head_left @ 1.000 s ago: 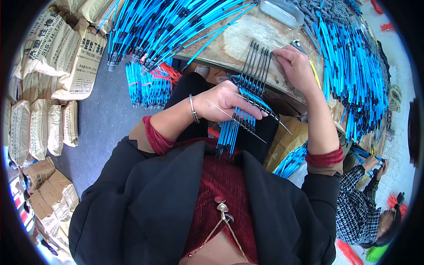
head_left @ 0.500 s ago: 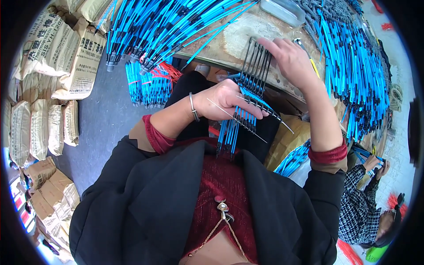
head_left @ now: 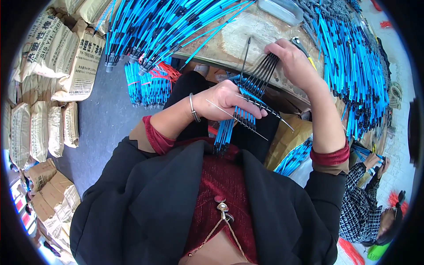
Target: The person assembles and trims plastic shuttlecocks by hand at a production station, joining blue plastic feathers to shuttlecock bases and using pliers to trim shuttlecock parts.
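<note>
My left hand (head_left: 229, 100) is closed round a flat row of slim blue rods (head_left: 225, 132) with black fittings, above my lap. Two thin metal needles (head_left: 288, 125) run crosswise through the row, one on each side of my fingers. Small black pieces line the needles. From the row's far end, thin black rod ends (head_left: 263, 70) fan up over the table edge. My right hand (head_left: 285, 51) pinches several of these ends together at their tips. One black rod end (head_left: 246, 55) stands apart to the left, outside that pinch.
A wooden table (head_left: 236, 39) holds heaps of blue rods (head_left: 163, 26) at left and more blue rods (head_left: 353, 66) at right. Pliers (head_left: 298, 43) and a clear tray (head_left: 280, 11) lie there. Paper sacks (head_left: 48, 48) stand at left. A co-worker (head_left: 362, 203) sits at lower right.
My right hand has closed on the black rod ends and bent them to the right. One end stays behind at the left. My left hand has hardly moved.
</note>
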### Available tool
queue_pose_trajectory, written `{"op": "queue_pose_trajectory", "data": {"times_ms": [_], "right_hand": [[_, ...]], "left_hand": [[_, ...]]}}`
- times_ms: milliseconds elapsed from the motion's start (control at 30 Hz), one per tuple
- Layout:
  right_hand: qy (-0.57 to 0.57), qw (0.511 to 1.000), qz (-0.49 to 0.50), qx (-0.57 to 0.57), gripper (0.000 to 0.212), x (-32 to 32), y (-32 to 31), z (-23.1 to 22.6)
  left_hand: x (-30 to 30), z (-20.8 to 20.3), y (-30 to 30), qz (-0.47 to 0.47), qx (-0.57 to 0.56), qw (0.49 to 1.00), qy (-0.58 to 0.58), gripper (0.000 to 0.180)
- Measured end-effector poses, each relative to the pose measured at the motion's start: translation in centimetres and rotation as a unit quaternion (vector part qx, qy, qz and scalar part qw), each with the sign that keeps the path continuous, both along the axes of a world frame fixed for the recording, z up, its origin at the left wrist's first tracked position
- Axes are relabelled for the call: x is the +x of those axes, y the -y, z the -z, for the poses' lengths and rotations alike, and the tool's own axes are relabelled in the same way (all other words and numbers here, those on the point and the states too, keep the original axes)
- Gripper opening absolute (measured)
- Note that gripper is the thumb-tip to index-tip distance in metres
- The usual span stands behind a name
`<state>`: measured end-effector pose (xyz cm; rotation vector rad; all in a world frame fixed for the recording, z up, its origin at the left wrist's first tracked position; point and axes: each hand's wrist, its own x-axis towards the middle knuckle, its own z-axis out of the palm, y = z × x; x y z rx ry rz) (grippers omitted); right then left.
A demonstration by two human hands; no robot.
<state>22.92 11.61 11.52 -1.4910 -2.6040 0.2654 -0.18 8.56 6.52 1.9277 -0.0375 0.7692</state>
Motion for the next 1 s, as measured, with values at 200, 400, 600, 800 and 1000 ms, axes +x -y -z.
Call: {"op": "queue_pose_trajectory", "data": {"times_ms": [200,400,600,800,1000], "right_hand": [[0.007,1.000,-0.010,0.013,0.030,-0.1,-0.4,-0.1],[0.009,1.000,-0.012,0.023,0.029,-0.4,-0.8,0.0],[0.012,1.000,-0.008,0.020,0.028,-0.4,-1.7,0.4],[0.009,0.999,-0.019,0.023,0.028,-0.4,-2.4,0.8],[0.129,0.975,-0.050,0.174,0.032,-2.9,0.4,0.4]], "left_hand": [[0.0,0.1,-0.4,0.003,-0.006,1.000,0.004,0.043],[0.2,0.4,-0.8,0.008,-0.005,1.000,0.017,0.041],[0.3,0.6,-1.7,0.029,-0.036,0.999,0.015,0.039],[0.5,0.7,-2.6,0.028,-0.010,0.999,0.024,0.037],[-0.1,-0.9,-1.2,0.028,-0.022,0.999,0.018,0.035]]}}
